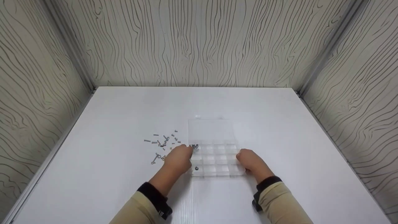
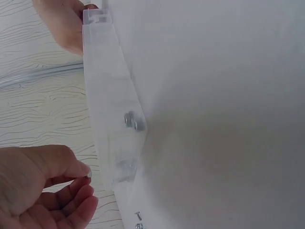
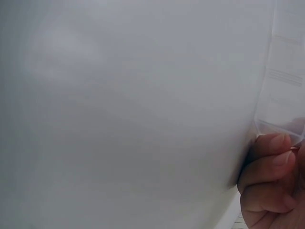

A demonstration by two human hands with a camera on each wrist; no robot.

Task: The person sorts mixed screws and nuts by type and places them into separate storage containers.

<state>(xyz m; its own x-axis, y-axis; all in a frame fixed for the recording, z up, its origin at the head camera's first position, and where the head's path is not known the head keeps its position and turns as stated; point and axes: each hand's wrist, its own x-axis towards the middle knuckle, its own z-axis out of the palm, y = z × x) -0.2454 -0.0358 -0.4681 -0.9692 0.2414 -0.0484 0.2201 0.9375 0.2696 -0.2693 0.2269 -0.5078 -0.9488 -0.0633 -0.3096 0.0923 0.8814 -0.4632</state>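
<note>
A clear plastic compartment box (image 1: 217, 160) lies at the table's middle, its lid (image 1: 211, 130) folded open behind it. My left hand (image 1: 178, 159) hovers at the box's left edge, fingers curled with the thumb near the fingertips (image 2: 76, 183); nothing shows between them. Small screws (image 1: 195, 147) lie in the far-left compartment by those fingertips. A nut (image 1: 196, 168) sits in a nearer compartment, also showing as nuts (image 2: 131, 120) through the box wall (image 2: 112, 95). My right hand (image 1: 250, 160) grips the box's right edge, its fingers (image 3: 267, 171) curled at the box corner (image 3: 281, 126).
Several loose screws and nuts (image 1: 163, 143) are scattered on the white table (image 1: 124, 186) left of the box. Wood-grain panels (image 1: 199, 40) wall the table at the back and both sides.
</note>
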